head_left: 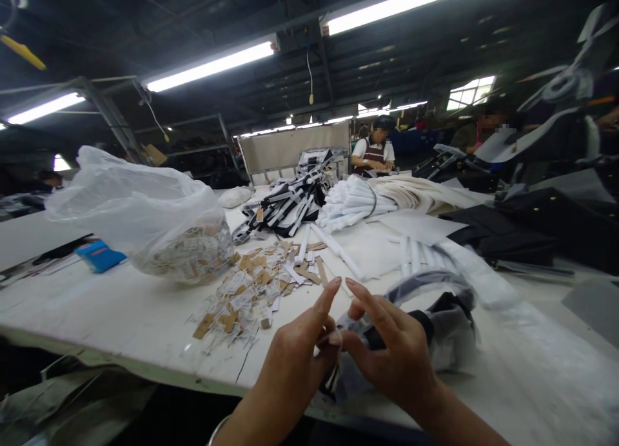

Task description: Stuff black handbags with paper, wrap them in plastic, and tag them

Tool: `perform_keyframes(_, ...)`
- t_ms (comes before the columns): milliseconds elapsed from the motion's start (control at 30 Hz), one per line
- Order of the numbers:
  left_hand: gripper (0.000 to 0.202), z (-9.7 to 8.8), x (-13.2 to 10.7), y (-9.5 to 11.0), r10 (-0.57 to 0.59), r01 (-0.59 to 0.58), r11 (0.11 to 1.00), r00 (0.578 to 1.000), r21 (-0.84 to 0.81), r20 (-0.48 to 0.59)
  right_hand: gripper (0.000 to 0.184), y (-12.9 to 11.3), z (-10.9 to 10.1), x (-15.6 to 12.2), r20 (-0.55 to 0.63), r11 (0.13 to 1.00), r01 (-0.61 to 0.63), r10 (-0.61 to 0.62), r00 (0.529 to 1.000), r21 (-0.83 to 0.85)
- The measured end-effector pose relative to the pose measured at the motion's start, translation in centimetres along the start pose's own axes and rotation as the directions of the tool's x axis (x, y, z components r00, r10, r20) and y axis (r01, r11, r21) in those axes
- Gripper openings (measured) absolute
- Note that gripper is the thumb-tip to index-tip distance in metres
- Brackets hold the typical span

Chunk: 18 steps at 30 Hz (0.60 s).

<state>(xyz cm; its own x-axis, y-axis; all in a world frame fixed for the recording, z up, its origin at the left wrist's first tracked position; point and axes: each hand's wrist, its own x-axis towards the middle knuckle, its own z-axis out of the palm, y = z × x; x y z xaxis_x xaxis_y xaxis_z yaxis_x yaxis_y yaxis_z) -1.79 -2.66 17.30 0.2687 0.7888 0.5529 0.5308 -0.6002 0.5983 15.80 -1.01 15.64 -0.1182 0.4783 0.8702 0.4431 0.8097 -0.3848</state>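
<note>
My left hand (pixel 300 349) and my right hand (pixel 397 352) meet just in front of me, above the table's near edge. A thin pale string (pixel 338 350) runs between their thumbs and curled fingers, pinched by both. Both index fingers point up and nearly touch at the tips. Under and beside my right hand lies a black strap-like piece in cloudy clear wrapping (pixel 447 330), partly hidden by that hand. To the left of my hands spreads a loose pile of brown and white paper tags with strings (pixel 251 281).
A clear plastic bag (pixel 145 201) full of tags stands at the left, near a blue packet (pixel 100 256). Behind lie wrapped black-and-white straps (pixel 290 204) and a bundle of white strips (pixel 355 201). Black bags (pixel 507 230) lie to the right. A co-worker (pixel 374 149) sits beyond the table.
</note>
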Motion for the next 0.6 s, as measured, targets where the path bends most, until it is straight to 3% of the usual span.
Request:
perform_keyframes(67, 0.075, 0.3, -0.6, 0.2, -0.037, 0.036, 0.999, 0.998, -0.023, -0.054, 0.059, 0.1, 0.2, -0.5, -0.047, 1.000, 0.003, -0.001, 0.999, 0.029)
perform_keyframes(133, 0.069, 0.6, -1.5, 0.2, -0.100, 0.095, 0.995, 0.985, -0.043, -0.140, 0.047, 0.3, 0.4, -0.9, -0.035, 0.989, -0.068, 0.073, 0.997, 0.130)
perform_keyframes(267, 0.044, 0.8, -3.5, -0.1, -0.271, 0.250, 0.962, 0.924, -0.112, -0.271, 0.036, 1.0, 0.4, -1.3, 0.113, 0.949, -0.194, 0.170, 0.979, 0.250)
perform_keyframes(400, 0.008, 0.4, -5.0, -0.2, -0.342, 0.312, 0.940, 0.854, -0.140, -0.392, 0.040, 2.0, 0.2, -1.2, 0.281, 0.979, -0.032, -0.027, 0.959, 0.203)
perform_keyframes(500, 0.008, -0.4, -6.2, -0.1, -0.391, 0.356, 0.919, 0.786, -0.166, -0.479, 0.046, 3.1, 0.2, -1.2, 0.409, 0.988, 0.099, -0.138, 0.902, 0.114)
perform_keyframes(600, 0.011, -1.3, -8.6, 0.0, -0.429, 0.418, 0.895, 0.707, -0.156, -0.563, 0.040, 4.1, 0.5, -1.5, 0.517, 0.991, 0.109, -0.134, 0.845, 0.078)
